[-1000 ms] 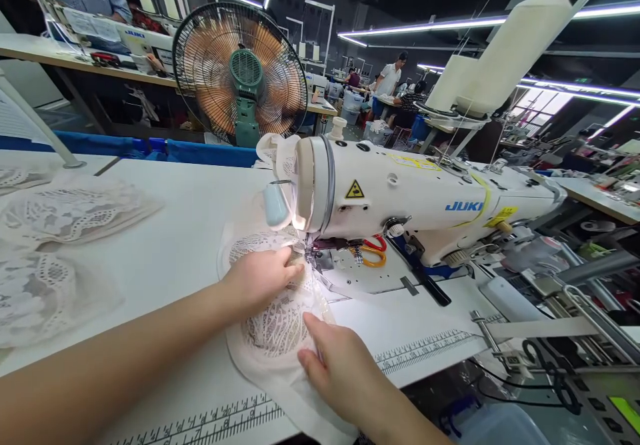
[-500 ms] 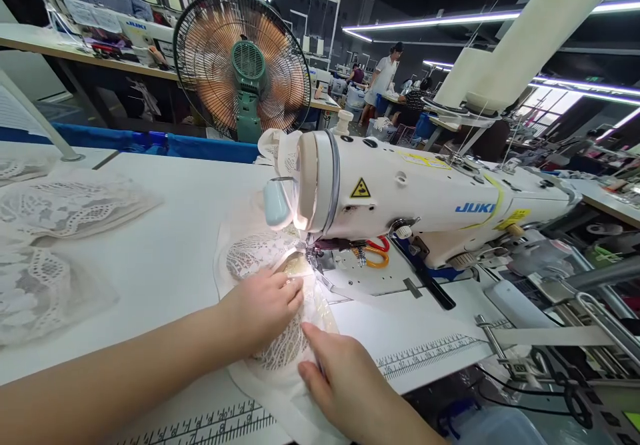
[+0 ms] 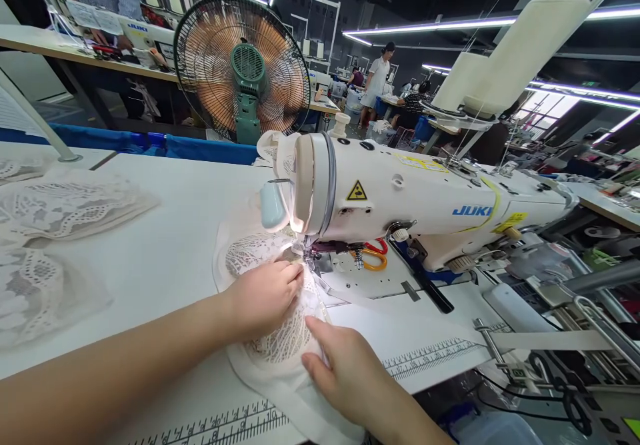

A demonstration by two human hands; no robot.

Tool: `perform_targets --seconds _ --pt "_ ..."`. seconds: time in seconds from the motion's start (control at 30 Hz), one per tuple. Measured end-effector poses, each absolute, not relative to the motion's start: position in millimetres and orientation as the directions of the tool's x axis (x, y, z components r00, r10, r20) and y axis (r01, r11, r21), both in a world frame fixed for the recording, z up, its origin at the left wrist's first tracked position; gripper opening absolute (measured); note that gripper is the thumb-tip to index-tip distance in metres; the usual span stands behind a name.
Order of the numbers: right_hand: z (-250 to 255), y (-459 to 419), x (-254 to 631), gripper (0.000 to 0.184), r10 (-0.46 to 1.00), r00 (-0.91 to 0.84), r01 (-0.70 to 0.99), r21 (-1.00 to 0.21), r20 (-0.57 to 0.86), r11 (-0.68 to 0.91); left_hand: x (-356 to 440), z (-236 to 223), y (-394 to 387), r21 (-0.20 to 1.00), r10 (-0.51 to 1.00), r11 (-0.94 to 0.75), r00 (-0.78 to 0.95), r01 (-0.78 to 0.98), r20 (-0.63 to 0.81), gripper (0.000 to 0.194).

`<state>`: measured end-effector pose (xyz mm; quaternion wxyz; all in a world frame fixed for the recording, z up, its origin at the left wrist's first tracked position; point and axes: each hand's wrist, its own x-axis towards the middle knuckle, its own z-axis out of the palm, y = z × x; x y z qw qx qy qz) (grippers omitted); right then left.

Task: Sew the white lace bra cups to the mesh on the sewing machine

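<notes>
A white lace garment piece (image 3: pixel 280 342) lies under the needle area of a white sewing machine (image 3: pixel 380 195). My left hand (image 3: pixel 265 298) is closed on the lace just in front of the presser foot, its fingertips pinching the fabric. Lower and to the right, my right hand (image 3: pixel 343 368) holds the fabric's edge between thumb and fingers; the other fingers are hidden beneath or behind. A narrow light strip (image 3: pixel 340 292) runs from the needle area toward the right.
Orange-handled scissors (image 3: pixel 375 258) and a black-handled tool (image 3: pixel 433 288) lie right of the needle. More lace pieces (image 3: pixel 75 205) rest on the left. A fan (image 3: pixel 247 65) stands behind the table. Printed ruler scales (image 3: pixel 430 358) mark the front edge. Several people are in the background.
My left hand has moved slightly up toward the presser foot with the lace. The fabric has shifted a little, and its lower end lies further right. My right hand stays on the edge.
</notes>
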<state>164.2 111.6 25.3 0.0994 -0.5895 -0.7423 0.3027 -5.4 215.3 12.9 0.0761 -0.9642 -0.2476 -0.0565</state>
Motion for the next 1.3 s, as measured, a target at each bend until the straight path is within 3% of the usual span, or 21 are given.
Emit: perform_targets --seconds 0.47,0.83,1.1,1.3 --pt "27 120 164 0.04 0.931 -0.29 0.816 -0.565 -0.222 0.119 -4 15 219 0.087 0.583 -0.812 0.807 0.577 0.09 0.034" --pt "30 125 163 0.028 0.928 -0.275 0.833 -0.544 -0.251 0.1 -3 15 226 0.071 0.562 -0.827 0.823 0.558 0.083 0.037" --pt "36 139 159 0.04 0.92 -0.242 0.858 -0.511 -0.309 0.054 -7 18 245 -0.022 0.562 -0.826 0.826 0.563 0.039 0.038" --pt "40 144 160 0.048 0.91 -0.247 0.888 -0.453 -0.332 0.076 -9 24 252 -0.065 0.509 -0.848 0.843 0.525 0.173 0.033"
